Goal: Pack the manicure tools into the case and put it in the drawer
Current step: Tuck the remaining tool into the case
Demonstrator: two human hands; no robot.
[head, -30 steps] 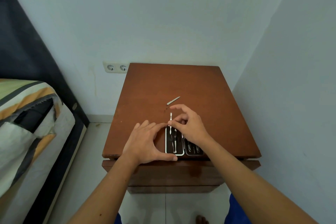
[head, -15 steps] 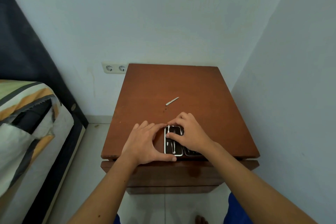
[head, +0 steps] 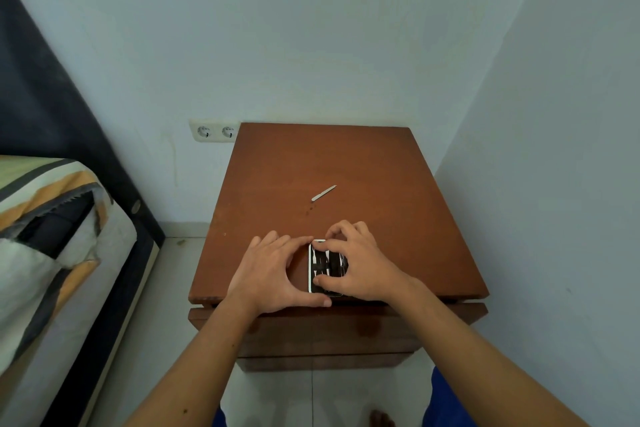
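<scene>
An open manicure case [head: 323, 265], dark inside with a white rim, lies near the front edge of the brown nightstand [head: 346, 163]. Silver tools sit in its left half. My left hand [head: 273, 274] curls around the case's left side, thumb at its front corner and forefinger at its far corner. My right hand [head: 360, 263] rests over the case's right half, thumb and fingers pressing on the tools inside. A small silver nail file [head: 323, 193] lies alone on the top, farther back. The drawer front [head: 325, 333] below the top is closed.
A bed with a striped cover [head: 52, 236] stands to the left, with a dark headboard against the wall. A double wall socket [head: 214, 131] sits left of the nightstand. A wall runs close along the right side. My bare foot [head: 381, 419] shows on the tiled floor.
My right hand has lowered the thin silver tool it held above the case into the left half and now presses on it. My left hand has stayed at the case's side.
</scene>
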